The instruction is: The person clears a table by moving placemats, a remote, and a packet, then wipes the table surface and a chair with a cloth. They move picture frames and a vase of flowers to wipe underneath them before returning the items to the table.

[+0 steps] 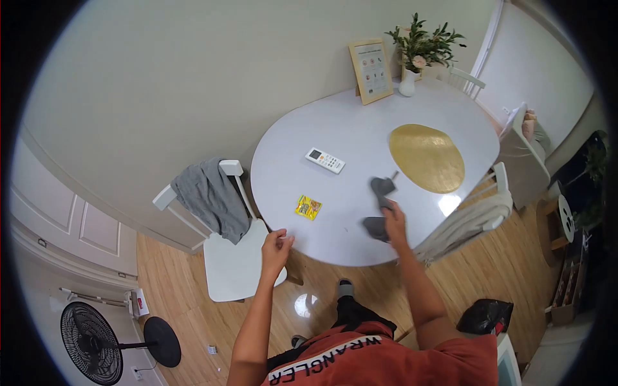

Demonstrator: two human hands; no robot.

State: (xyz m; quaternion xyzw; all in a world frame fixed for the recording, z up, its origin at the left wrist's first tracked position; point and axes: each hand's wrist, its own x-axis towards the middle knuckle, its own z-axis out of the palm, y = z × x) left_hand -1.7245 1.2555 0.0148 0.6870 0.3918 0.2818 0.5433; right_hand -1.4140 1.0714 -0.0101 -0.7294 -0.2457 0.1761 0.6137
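My right hand [395, 225] is closed on a pair of dark grey socks over the table's near right part. One sock [382, 188] extends beyond my fingers toward the gold mat, and the other sock [375, 228] sticks out to the left; both look slightly blurred. A small pinkish piece [394, 175] shows beside the farther sock. At the table's near left edge is my left hand [277, 249], its fingers curled together; whatever may be between them is hidden. The yellow packet [308, 207] lies just beyond it, with a white remote control [326, 160] farther back.
The white oval table [360, 122] carries a gold mat [427, 158], a framed sign [372, 71] and a vase [407, 83] of greenery. Chairs stand around it; grey cloth [212, 196] drapes the left chair [235, 273]. A black fan [92, 343] is at lower left.
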